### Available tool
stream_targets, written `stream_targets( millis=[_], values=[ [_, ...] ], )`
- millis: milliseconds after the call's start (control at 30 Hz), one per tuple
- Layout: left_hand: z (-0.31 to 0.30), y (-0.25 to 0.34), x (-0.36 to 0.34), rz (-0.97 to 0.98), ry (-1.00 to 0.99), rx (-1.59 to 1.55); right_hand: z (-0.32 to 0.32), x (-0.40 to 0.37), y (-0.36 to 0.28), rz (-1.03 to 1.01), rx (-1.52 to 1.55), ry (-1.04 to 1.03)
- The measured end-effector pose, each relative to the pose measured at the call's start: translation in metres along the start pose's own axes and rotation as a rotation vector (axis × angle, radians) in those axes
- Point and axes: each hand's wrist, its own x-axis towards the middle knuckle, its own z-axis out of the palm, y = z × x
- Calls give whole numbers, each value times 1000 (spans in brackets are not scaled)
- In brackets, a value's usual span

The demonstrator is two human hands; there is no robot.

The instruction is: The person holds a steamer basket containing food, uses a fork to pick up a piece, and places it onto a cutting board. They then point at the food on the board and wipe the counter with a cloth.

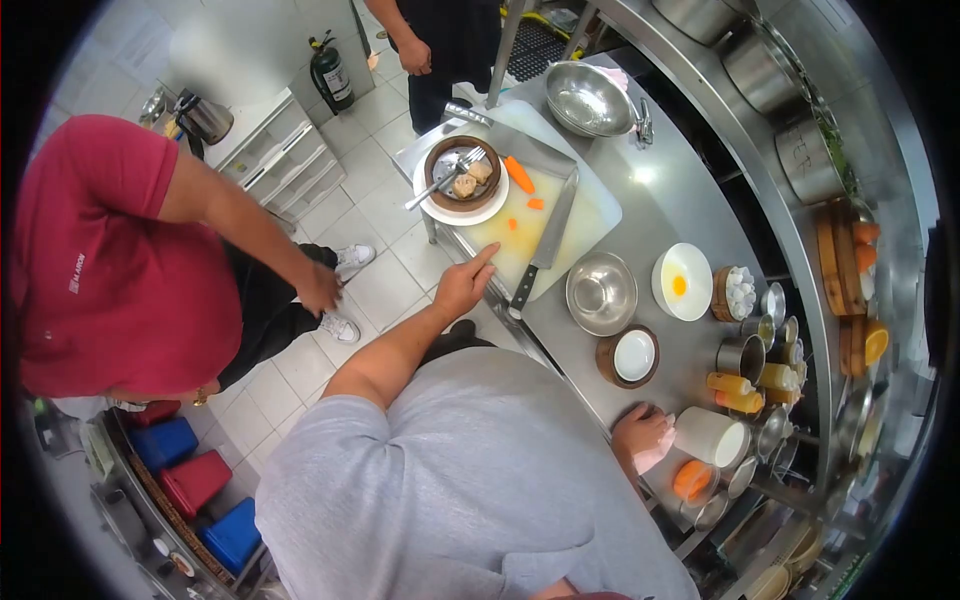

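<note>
My left hand (466, 285) hovers at the near edge of the cutting board (585, 205), index finger stretched out, the others curled, holding nothing. Just beyond the fingertip lie small orange carrot pieces (536, 204) and a larger carrot (518, 175). A black-handled knife (556, 225) rests across the board, and a cleaver (530, 145) lies behind it. At the board's left, a round steamer basket (434, 165) on a white plate (470, 217) contains two dumplings (465, 186) and a fork (440, 183). My right hand (640, 432) is closed on a pink cloth (655, 450) by the counter's front edge.
On the counter are a metal bowl (601, 293), a colander (588, 98), a white bowl with egg yolk (670, 300), a small white dish (635, 356), a white container (700, 435) and squeeze bottles (735, 400). A person in red (130, 260) stands left; another person's hand (415, 57) shows at the top.
</note>
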Motion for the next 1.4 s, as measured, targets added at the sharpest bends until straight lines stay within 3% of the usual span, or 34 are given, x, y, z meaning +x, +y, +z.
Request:
stream_targets(
  millis=[167,200,333,467,600,733,900,1400],
  values=[
    [14,-24,6,132,100,14,-14,2,-7,-99,76,111],
    [11,-17,4,118,103,5,-3,2,-1,-164,-10,269],
    [-2,-1,2,20,12,28,12,0,8,-58,22,147],
    [-3,0,2,46,29,18,-7,-1,1,-19,8,70],
    [-1,-3,1,50,30,15,-12,-3,-4,7,-8,81],
    [1,-7,3,69,41,36,35,-1,15,55,36,152],
    [-2,-3,2,46,22,29,5,-3,4,5,18,118],
    [-1,-3,2,60,41,32,46,-1,21,28,40,139]
  ],
)
